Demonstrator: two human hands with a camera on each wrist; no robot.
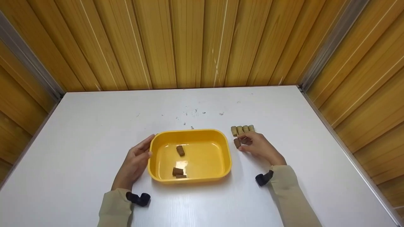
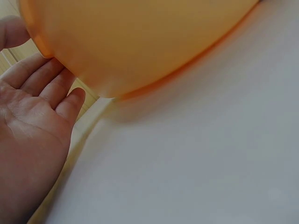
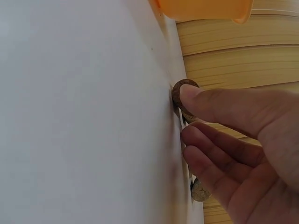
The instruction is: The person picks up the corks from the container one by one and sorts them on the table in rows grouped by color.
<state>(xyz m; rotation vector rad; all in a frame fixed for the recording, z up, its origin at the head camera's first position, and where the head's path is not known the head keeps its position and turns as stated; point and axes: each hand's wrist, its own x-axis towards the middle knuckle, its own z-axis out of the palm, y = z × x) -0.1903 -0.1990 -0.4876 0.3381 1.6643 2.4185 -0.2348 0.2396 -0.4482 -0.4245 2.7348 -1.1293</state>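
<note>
A yellow plastic tray (image 1: 190, 181) stands on the white table. My left hand (image 1: 135, 164) rests against the tray's left side, its fingers nearly straight along the outer wall and the thumb by the rim. In the left wrist view, the fingers (image 2: 35, 77) touch the outside of the tray. Right of the tray, my right hand (image 1: 260, 147) pinches a dark brown cork (image 1: 237, 143) at table level; its round end (image 3: 180, 93) shows beside the thumb. Inside the tray lie a dark brown cork (image 1: 180, 150) and two more brown pieces (image 1: 177, 171) near the front wall.
Several lighter tan corks (image 1: 240, 130) stand in a row just beyond the right hand. Small dark marks (image 1: 195, 111) dot the table (image 1: 79, 142) behind the tray. Wood-patterned panels (image 1: 186, 44) rise at the back and both sides.
</note>
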